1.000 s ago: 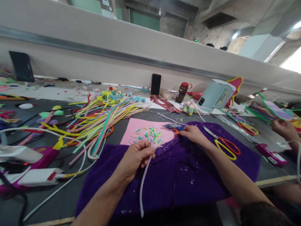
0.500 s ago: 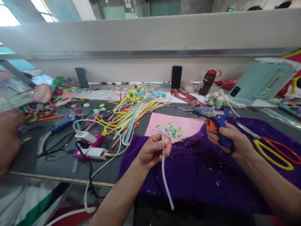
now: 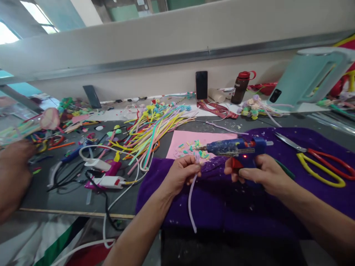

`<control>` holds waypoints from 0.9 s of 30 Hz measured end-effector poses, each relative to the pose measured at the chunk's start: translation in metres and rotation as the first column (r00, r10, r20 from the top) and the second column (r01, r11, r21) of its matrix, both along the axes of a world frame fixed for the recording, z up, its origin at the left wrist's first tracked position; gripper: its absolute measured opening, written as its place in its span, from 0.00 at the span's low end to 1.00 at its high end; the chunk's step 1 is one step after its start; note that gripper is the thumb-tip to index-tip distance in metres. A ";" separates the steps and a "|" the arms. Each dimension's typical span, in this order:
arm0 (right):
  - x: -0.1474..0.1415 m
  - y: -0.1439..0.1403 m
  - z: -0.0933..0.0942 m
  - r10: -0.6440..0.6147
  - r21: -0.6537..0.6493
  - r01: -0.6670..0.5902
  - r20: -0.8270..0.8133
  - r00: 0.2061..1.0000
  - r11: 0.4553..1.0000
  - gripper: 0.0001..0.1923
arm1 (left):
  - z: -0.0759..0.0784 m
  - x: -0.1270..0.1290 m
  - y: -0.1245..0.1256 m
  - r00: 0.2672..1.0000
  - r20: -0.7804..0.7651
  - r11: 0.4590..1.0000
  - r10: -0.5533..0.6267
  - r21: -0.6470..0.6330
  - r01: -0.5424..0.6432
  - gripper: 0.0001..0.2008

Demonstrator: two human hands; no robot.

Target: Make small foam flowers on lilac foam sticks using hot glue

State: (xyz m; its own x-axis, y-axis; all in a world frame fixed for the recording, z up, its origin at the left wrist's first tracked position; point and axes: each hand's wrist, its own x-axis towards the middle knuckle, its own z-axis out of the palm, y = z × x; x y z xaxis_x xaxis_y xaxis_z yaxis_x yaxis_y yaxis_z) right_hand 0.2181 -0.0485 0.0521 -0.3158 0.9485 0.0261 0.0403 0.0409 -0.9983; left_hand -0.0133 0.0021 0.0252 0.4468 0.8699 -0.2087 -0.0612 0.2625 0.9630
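My left hand pinches the top end of a pale lilac pipe cleaner, which hangs down over the purple cloth. My right hand grips a blue hot glue gun held level, its nozzle pointing left toward the pipe cleaner's top end. A red light glows on the gun. Behind both hands lies a pink sheet strewn with small coloured cut bits.
A heap of coloured pipe cleaners lies at the middle left. Scissors with yellow and red handles rest on the cloth at right. Cables and a power strip sit left. A phone, bottle and kettle stand behind. Another person's hand is far left.
My right hand picked the glue gun up from the cloth, turned it level and brought its nozzle close to the pipe cleaner's tip. The view swung left.
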 end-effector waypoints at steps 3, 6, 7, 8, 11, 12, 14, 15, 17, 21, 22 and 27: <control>0.003 -0.004 -0.001 -0.050 0.099 0.036 0.136 0.989 0.994 0.10 | -0.002 0.005 0.001 0.989 -0.099 0.993 0.108 0.051 -0.103 0.10; 0.003 -0.007 -0.004 -0.086 0.188 0.042 0.230 0.969 0.981 0.10 | -0.005 0.006 0.002 0.976 -0.150 0.986 0.155 0.087 -0.143 0.09; 0.003 -0.007 -0.004 -0.088 0.205 0.034 0.259 0.962 0.978 0.10 | -0.005 0.006 0.002 0.972 -0.166 0.983 0.165 0.107 -0.148 0.09; 0.002 -0.007 -0.005 -0.088 0.216 0.024 0.292 0.952 0.976 0.10 | -0.006 0.005 0.002 0.968 -0.181 0.980 0.174 0.131 -0.151 0.09; -0.002 -0.007 -0.006 -0.103 0.234 0.011 0.385 0.917 0.972 0.10 | -0.009 0.004 0.002 0.958 -0.221 0.971 0.185 0.192 -0.143 0.09; -0.002 -0.006 -0.007 -0.113 0.244 0.012 0.408 0.906 0.970 0.10 | -0.010 0.004 0.003 0.954 -0.232 0.969 0.188 0.204 -0.141 0.09; -0.003 -0.006 -0.008 -0.132 0.265 0.010 0.446 0.885 0.964 0.11 | -0.011 0.003 0.003 0.947 -0.258 0.966 0.193 0.221 -0.137 0.09; -0.003 -0.006 -0.008 -0.140 0.276 0.008 0.462 0.876 0.961 0.11 | -0.011 0.003 0.003 0.941 -0.275 0.964 0.196 0.231 -0.133 0.09; -0.003 -0.007 -0.010 -0.153 0.294 0.000 0.496 0.855 0.956 0.12 | -0.011 0.002 0.004 0.927 -0.312 0.958 0.207 0.256 -0.128 0.09; -0.003 -0.007 -0.016 -0.193 0.338 -0.016 0.574 0.796 0.941 0.12 | -0.008 0.003 0.003 0.898 -0.372 0.946 0.235 0.301 -0.123 0.09; -0.004 -0.007 -0.017 -0.203 0.346 -0.016 0.587 0.783 0.938 0.12 | -0.008 0.003 0.003 0.897 -0.370 0.944 0.240 0.306 -0.126 0.09; -0.006 -0.006 -0.016 -0.195 0.316 0.024 0.520 0.832 0.948 0.13 | -0.004 0.001 0.005 0.978 -0.160 0.986 0.131 0.122 -0.113 0.11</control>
State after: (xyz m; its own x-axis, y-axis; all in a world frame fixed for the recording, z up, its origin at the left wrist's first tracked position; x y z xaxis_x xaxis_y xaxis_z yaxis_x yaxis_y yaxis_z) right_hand 0.2119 -0.0541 0.0365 -0.2540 0.9545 0.1562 0.5884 0.2807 -0.7583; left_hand -0.0126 0.0070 0.0214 0.3030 0.9377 -0.1699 0.0776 0.1534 0.9851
